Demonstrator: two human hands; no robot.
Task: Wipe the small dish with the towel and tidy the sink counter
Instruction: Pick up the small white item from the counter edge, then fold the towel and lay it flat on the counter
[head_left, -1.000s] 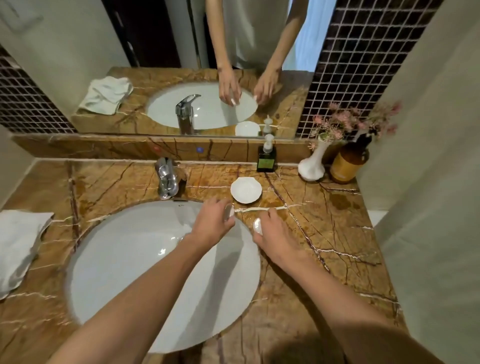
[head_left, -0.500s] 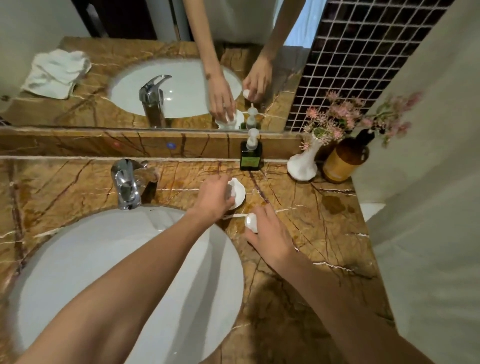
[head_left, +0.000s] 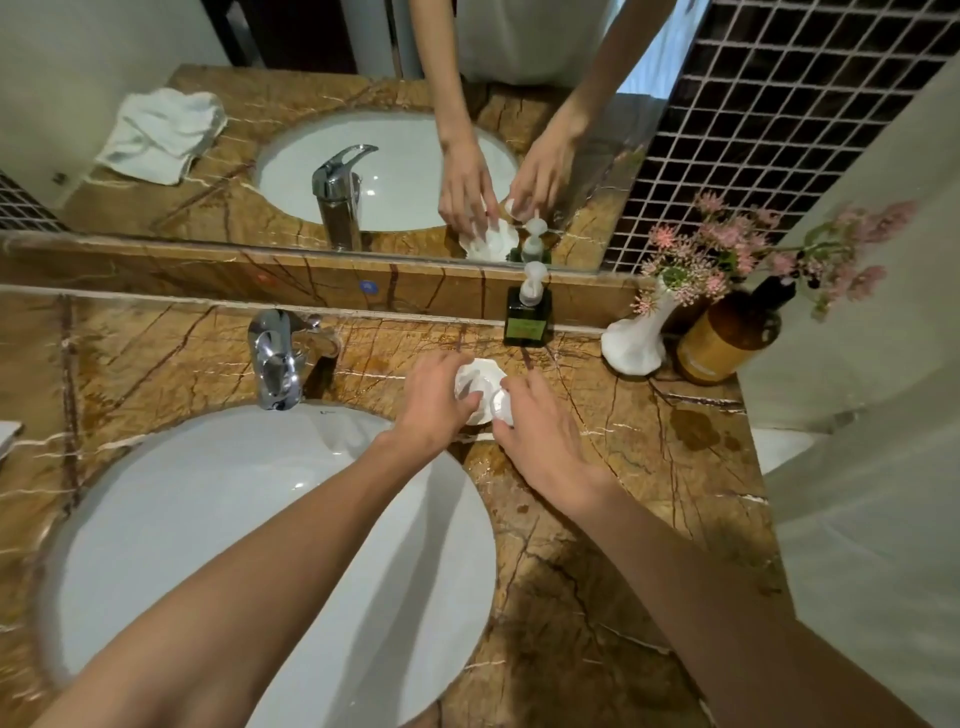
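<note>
Two hands are meeting over the small white dish lying on the marble tabletop beside the basin, the left hand gripping its rim, the right hand pinching a small white object, while the green pump bottle's label is staying unreadably blurred.

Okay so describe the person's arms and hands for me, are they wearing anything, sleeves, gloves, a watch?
Both arms are bare from the bottom edge of the picture up to the fingers: no sleeves in view, no gloves. The left hand and the right hand show no rings, and neither wrist carries a watch or bracelet. Nothing is marked or taped on either forearm.
</note>
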